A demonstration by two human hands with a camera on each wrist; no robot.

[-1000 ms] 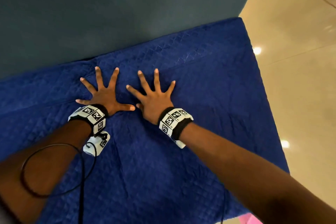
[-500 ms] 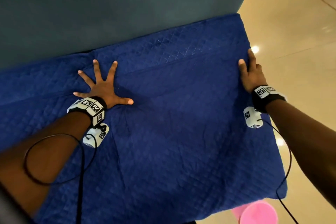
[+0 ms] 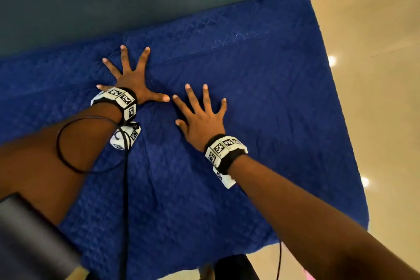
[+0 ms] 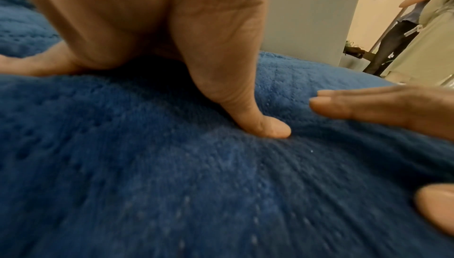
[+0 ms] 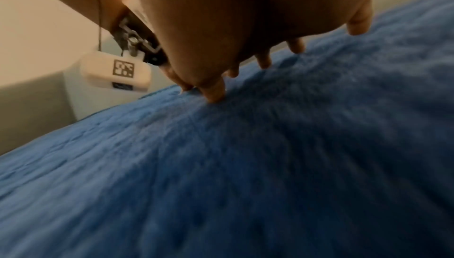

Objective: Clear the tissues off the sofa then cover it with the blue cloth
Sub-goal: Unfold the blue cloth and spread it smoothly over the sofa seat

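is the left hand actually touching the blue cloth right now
Touching. In the left wrist view the left hand plants its thumb into the blue cloth, denting the pile with no gap beneath.

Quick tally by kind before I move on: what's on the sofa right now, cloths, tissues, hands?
Blue cloth: 1
Hands flat on it: 2, left hand and right hand
Tissues: 0 in view
Total: 3
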